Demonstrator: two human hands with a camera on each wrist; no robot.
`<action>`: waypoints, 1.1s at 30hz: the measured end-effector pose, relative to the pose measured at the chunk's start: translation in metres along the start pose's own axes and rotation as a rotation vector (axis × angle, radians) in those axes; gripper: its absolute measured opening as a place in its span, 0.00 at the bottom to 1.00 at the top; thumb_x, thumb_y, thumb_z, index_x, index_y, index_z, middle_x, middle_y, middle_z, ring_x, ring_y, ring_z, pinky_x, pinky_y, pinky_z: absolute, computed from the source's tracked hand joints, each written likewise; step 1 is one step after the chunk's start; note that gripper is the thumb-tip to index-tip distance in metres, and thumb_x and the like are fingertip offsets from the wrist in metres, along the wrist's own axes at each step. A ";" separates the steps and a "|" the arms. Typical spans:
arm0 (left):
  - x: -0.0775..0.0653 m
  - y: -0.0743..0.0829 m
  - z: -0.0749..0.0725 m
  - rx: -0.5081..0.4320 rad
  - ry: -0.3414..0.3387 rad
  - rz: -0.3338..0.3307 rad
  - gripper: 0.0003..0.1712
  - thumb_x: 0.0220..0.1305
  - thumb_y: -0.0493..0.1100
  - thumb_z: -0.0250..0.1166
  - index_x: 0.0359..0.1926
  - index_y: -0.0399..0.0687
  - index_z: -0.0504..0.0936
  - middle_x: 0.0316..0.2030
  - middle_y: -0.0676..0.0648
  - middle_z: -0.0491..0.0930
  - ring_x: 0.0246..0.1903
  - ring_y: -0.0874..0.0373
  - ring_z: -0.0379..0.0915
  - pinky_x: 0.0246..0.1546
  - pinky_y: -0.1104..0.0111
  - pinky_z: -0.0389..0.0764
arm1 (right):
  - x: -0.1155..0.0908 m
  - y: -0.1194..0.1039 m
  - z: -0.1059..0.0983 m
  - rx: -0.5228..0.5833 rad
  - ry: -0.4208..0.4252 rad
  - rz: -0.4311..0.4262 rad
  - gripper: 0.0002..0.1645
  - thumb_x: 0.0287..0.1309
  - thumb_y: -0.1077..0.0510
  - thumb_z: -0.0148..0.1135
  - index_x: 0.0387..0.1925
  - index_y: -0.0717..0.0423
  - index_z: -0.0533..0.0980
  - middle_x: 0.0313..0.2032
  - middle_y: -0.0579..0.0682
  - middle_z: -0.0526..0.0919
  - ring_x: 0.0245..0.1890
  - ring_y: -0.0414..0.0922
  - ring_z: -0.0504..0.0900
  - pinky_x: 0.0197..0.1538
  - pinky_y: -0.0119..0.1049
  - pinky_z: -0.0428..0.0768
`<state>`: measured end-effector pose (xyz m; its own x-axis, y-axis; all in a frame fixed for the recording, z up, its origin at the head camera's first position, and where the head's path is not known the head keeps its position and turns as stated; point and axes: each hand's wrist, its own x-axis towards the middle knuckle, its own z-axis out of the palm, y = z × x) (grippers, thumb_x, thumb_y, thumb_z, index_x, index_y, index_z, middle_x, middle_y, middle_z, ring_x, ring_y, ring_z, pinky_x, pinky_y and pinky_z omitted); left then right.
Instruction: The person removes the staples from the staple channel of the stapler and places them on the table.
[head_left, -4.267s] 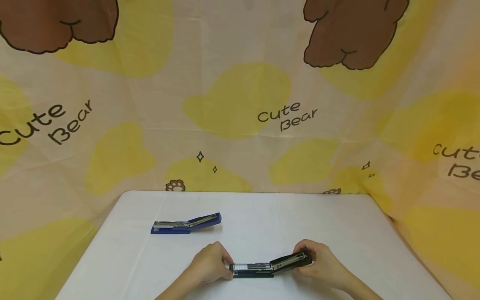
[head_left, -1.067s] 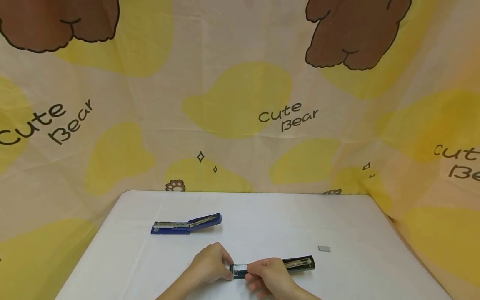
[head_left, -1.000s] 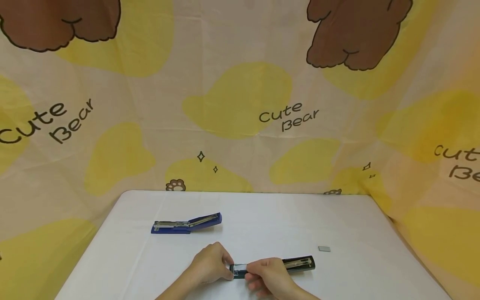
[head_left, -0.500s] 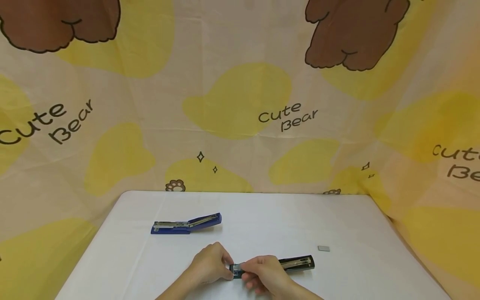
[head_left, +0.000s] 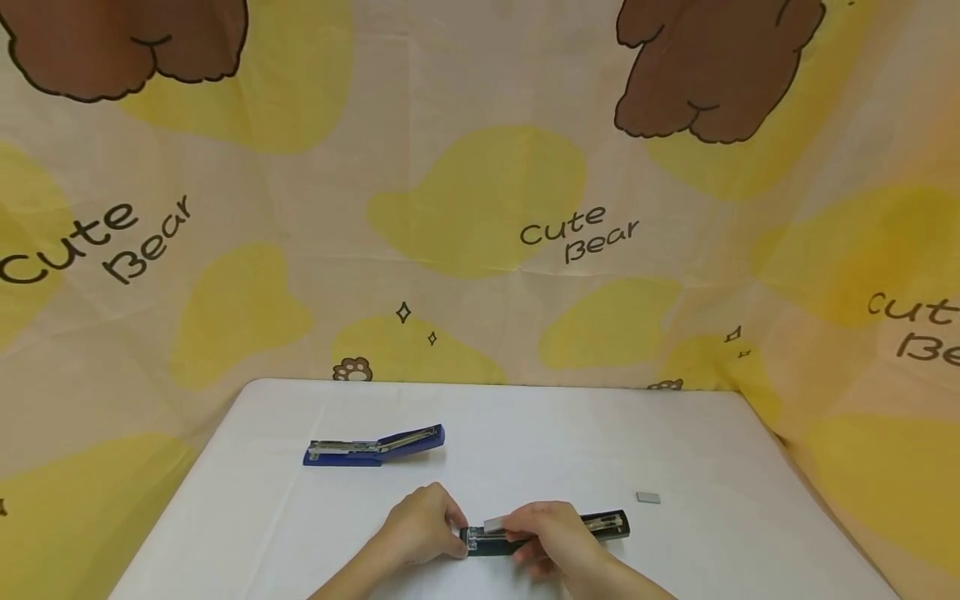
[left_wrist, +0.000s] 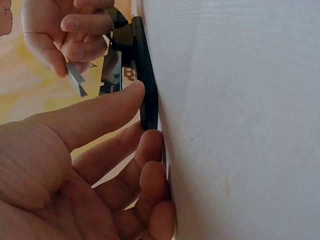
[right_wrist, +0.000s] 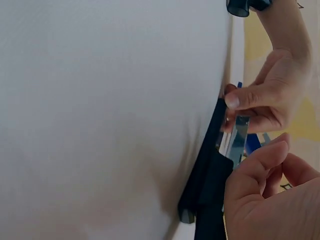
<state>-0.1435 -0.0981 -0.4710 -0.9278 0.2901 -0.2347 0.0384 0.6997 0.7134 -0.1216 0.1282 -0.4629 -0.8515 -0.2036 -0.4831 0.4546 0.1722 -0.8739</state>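
A black stapler (head_left: 491, 546) lies opened out on the table, its top half folded back to the right. My left hand (head_left: 423, 525) pinches the left end of its base between thumb and fingers, as the left wrist view shows too. Just above the bared metal magazine, my right hand (head_left: 553, 533) pinches a small grey strip of staples (head_left: 492, 524) between thumb and forefinger. That strip (left_wrist: 76, 80) is tilted and apart from the magazine in the left wrist view. My right hand hides the stapler's hinge in the head view.
A second strip of staples (head_left: 648, 497) lies on the white table (head_left: 720, 450), right of and beyond the black stapler. Further back on the left rests a blue stapler (head_left: 375, 448), also opened out. A bear-print cloth (head_left: 465, 208) hangs behind the table.
My right hand went from the stapler's top half to its magazine, and now lifts a staple strip above it. Another strip has appeared on the table. My left hand stays put.
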 end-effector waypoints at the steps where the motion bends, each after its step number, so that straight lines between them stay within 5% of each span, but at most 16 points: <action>1: 0.000 0.000 0.000 0.002 0.002 0.001 0.13 0.42 0.36 0.83 0.32 0.47 0.91 0.24 0.51 0.76 0.29 0.54 0.68 0.32 0.61 0.67 | -0.001 -0.001 -0.003 -0.006 -0.002 -0.002 0.14 0.63 0.51 0.69 0.42 0.59 0.85 0.32 0.46 0.85 0.23 0.37 0.80 0.26 0.30 0.74; 22: -0.002 0.002 0.000 -0.002 -0.007 -0.013 0.13 0.42 0.35 0.83 0.32 0.46 0.90 0.24 0.52 0.76 0.31 0.54 0.69 0.34 0.60 0.68 | -0.036 -0.026 -0.069 0.010 -0.022 -0.059 0.14 0.67 0.53 0.66 0.45 0.60 0.83 0.39 0.49 0.84 0.29 0.38 0.82 0.31 0.31 0.77; 33: -0.001 0.002 0.000 -0.002 -0.006 -0.017 0.13 0.42 0.35 0.83 0.32 0.47 0.90 0.25 0.52 0.76 0.31 0.54 0.69 0.34 0.60 0.69 | -0.049 -0.025 -0.116 -0.010 0.102 -0.108 0.13 0.72 0.55 0.61 0.46 0.60 0.83 0.37 0.45 0.85 0.32 0.41 0.82 0.36 0.34 0.79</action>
<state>-0.1428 -0.0968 -0.4696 -0.9260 0.2823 -0.2508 0.0221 0.7035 0.7104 -0.1217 0.2451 -0.4112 -0.9176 -0.1225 -0.3782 0.3570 0.1644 -0.9195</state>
